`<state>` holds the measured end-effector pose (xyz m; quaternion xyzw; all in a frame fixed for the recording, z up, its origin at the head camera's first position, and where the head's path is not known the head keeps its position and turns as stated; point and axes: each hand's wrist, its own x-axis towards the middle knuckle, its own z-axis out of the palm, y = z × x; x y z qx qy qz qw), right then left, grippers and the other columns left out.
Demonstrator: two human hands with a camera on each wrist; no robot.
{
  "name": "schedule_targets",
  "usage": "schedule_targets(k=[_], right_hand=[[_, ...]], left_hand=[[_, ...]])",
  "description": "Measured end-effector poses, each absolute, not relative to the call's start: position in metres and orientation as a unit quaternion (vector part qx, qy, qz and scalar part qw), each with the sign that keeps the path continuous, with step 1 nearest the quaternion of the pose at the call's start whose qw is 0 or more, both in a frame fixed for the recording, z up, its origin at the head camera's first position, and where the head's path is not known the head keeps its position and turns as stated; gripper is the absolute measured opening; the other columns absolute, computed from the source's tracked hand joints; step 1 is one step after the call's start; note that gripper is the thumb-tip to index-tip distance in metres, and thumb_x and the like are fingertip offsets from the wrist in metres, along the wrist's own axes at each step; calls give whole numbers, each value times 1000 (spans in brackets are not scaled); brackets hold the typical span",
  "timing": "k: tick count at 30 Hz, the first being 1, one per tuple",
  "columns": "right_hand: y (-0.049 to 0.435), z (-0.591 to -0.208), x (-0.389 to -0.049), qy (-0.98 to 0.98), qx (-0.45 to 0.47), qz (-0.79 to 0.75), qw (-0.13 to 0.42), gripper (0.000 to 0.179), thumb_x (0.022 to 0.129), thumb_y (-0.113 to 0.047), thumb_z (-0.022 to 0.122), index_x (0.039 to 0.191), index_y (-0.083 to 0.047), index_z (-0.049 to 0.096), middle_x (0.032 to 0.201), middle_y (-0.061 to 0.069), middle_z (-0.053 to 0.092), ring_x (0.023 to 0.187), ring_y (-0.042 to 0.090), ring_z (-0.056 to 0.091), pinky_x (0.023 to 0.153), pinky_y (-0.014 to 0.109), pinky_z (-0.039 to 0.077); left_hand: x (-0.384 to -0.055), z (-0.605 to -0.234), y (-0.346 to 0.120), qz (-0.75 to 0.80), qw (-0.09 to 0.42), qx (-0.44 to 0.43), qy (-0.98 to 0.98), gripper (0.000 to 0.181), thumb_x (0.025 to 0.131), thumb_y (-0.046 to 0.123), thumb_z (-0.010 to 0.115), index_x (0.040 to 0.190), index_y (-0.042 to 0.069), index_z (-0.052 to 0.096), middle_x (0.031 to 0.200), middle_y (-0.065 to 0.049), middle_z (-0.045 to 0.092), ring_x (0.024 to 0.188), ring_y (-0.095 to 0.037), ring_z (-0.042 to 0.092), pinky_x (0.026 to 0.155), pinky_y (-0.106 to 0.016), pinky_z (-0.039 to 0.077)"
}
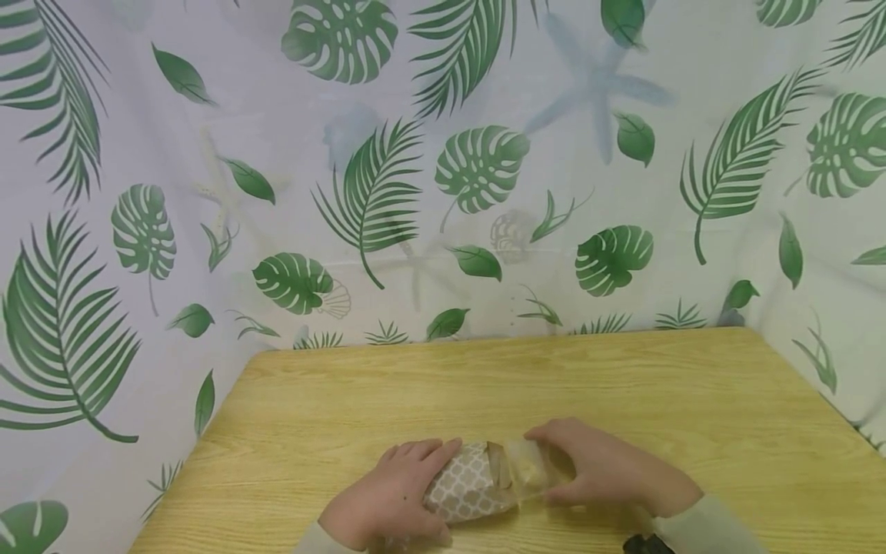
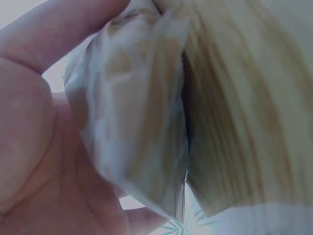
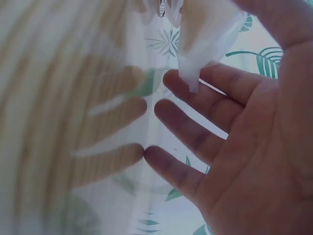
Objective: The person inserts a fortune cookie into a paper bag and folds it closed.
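Observation:
A beige packet with a white lattice pattern (image 1: pixel 465 485) lies low in the middle of the head view. My left hand (image 1: pixel 396 492) grips its left end, fingers over the far side and thumb on the near side. From the packet's right end a clear plastic bag (image 1: pixel 527 468) sticks out. My right hand (image 1: pixel 602 465) curves around that bag's end, thumb near and fingers far. In the right wrist view the bag's crumpled tip (image 3: pixel 193 73) lies against the index finger, and the other fingers are spread below. What the packet contains is hidden.
A light wood-grain table (image 1: pixel 388 400) carries the packet. Behind it and at both sides hangs a white curtain with green leaf prints (image 1: pixel 415 185). Something small and black (image 1: pixel 647 545) shows by the right sleeve.

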<state>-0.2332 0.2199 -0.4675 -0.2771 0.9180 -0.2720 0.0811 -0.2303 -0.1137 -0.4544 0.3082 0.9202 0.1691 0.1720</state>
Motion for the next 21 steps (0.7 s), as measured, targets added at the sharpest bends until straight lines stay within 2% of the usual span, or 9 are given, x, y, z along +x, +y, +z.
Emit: schedule_targets(k=[15, 21], right_hand=[[200, -464, -228, 932, -287, -214, 53, 74, 77, -51, 83, 136, -14, 62, 127, -1, 62, 118, 23, 56, 101, 50, 47], [189, -463, -226, 935, -284, -207, 53, 75, 76, -52, 83, 137, -15, 62, 126, 1, 61, 116, 25, 57, 98, 51, 49]], left_hand=[[-229, -457, -112, 166, 172, 307, 921, 108, 75, 54, 84, 162, 33, 23, 160, 0, 33, 145, -31, 31, 115, -61, 24], [-229, -457, -111, 170, 174, 307, 920, 108, 75, 52, 85, 162, 32, 24, 160, -2, 34, 144, -33, 32, 115, -62, 24]])
